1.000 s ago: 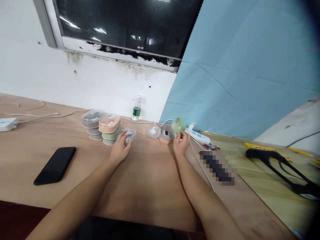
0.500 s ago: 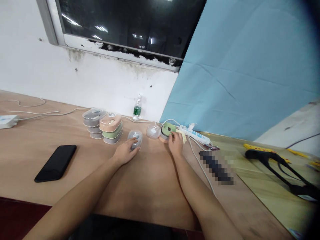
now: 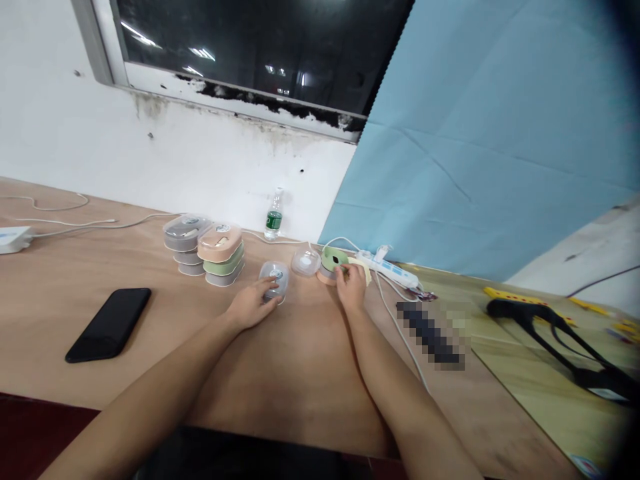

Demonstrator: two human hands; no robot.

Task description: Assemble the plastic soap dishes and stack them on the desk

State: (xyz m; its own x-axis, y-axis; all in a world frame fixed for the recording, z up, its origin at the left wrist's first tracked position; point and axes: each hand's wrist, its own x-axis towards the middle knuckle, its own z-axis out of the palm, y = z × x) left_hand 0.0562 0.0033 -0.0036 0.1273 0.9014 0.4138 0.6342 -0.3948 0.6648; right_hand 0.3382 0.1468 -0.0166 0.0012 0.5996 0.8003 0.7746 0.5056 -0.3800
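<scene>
My left hand [image 3: 253,303] lies at the near left side of a clear plastic lid [image 3: 275,275] on the table. Its fingers reach over the lid, and the thumb is at the near edge. My right hand [image 3: 351,287] has its fingers curled at the near right rim of a green oval container [image 3: 333,257], which sits on grey and pink ones and has a dark square spot inside. Between the hands, farther back, lies a second clear lid [image 3: 305,262]. The undersides of my fingers are hidden.
Stacked lidded boxes stand at left, a pink-topped stack [image 3: 220,243] and a grey-topped stack [image 3: 185,233]. A water bottle [image 3: 273,217] is by the wall. A power strip [image 3: 393,270] with cables lies behind my right hand. A black phone [image 3: 109,325] rests at left.
The clear lid under my left hand has shifted slightly to the right. The green container looks a little turned or tilted at my right fingers.
</scene>
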